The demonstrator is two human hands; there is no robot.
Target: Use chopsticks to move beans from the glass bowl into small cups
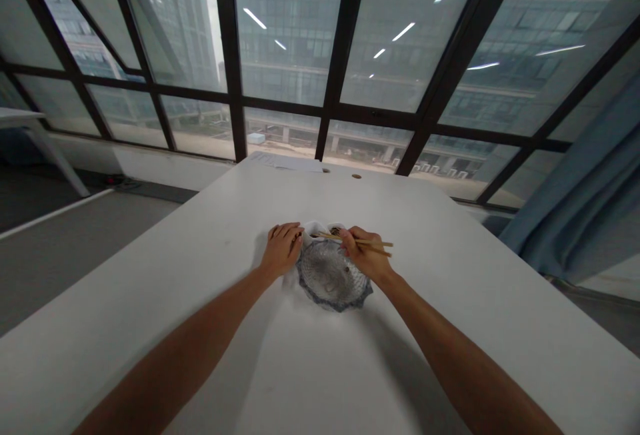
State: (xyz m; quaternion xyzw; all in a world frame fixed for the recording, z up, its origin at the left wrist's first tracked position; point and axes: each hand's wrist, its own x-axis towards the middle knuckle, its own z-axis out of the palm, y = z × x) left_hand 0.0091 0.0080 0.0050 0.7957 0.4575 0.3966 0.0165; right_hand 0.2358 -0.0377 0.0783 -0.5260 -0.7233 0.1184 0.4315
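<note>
A pair of wooden chopsticks point(373, 244) is held in my right hand point(365, 254), with the tips pointing left over two small white cups. The left cup point(314, 230) and the right cup point(336, 227) stand side by side; small dark bits show in the right one, partly behind my fingers. My left hand point(284, 246) rests at the left cup's side, fingers stretched out and apparently touching it; its thumb is mostly hidden. Just in front of the cups lies a clear glass dish point(330, 275) with a wavy bluish rim. One small dark speck shows in it.
The white table point(225, 248) reaches forward to tall windows. At its far end are papers point(295, 164) and a round brownish spot point(356, 176). A blue curtain point(575, 202) hangs on the right, and another white table point(40, 128) stands at the left.
</note>
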